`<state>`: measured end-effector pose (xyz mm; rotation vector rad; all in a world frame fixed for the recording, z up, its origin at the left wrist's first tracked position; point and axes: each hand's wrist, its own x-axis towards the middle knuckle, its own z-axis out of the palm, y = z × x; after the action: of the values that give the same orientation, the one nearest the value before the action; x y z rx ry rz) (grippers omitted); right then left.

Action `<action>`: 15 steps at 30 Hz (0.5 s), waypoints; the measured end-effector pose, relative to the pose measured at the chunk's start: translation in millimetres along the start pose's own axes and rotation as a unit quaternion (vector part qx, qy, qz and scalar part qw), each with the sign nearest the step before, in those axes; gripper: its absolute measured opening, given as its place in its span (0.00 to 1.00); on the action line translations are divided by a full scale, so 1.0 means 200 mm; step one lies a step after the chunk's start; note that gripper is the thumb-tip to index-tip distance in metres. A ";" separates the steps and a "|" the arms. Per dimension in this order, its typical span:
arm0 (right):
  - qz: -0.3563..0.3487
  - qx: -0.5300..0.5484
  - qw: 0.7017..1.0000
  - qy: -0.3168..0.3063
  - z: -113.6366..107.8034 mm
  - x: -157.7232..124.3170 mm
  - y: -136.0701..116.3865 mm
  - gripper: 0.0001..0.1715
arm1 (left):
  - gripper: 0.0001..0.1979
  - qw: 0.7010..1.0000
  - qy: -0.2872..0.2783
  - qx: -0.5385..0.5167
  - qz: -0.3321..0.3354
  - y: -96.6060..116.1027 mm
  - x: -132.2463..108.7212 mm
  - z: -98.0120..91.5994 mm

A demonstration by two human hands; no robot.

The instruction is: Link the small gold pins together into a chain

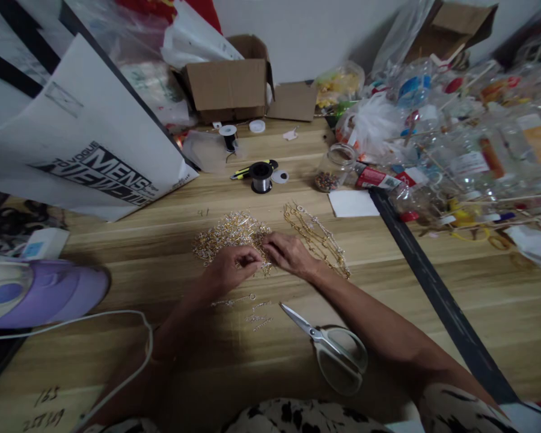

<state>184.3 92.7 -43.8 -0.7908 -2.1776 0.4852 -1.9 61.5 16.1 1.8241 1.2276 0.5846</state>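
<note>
My left hand (pixel 231 268) rests on the wooden table (pixel 162 252) with its fingers pinched together at the near edge of a pile of small gold and silver chain pieces (pixel 228 236). What it pinches is too small to make out. My right hand (pixel 290 253) lies just beside it, fingers curled down onto the same pile, fingertips nearly touching the left hand's. Longer gold chains (pixel 318 237) lie spread to the right of my right hand. A few short silver chain bits (pixel 247 308) lie below my hands, and scissors (pixel 331 350) sit shut near my right forearm.
A spool of wire (pixel 261 177), a black spool (pixel 228 137), a glass jar of beads (pixel 334 168) and a white card (pixel 352 203) lie farther back. A cardboard box (pixel 229 84) stands at the rear. Plastic clutter fills the right side; a white bag (pixel 85 144) and purple cap (pixel 40 291) sit left.
</note>
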 end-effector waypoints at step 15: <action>0.087 0.065 0.988 0.107 -0.02 0.01 0.01 0.06 | 0.11 0.915 -0.204 0.310 0.156 0.11 -0.21 0.19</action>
<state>187.2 96.4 -42.0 -0.9209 -1.8704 0.5943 19.8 4.7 16.8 2.5423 0.8898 -0.0590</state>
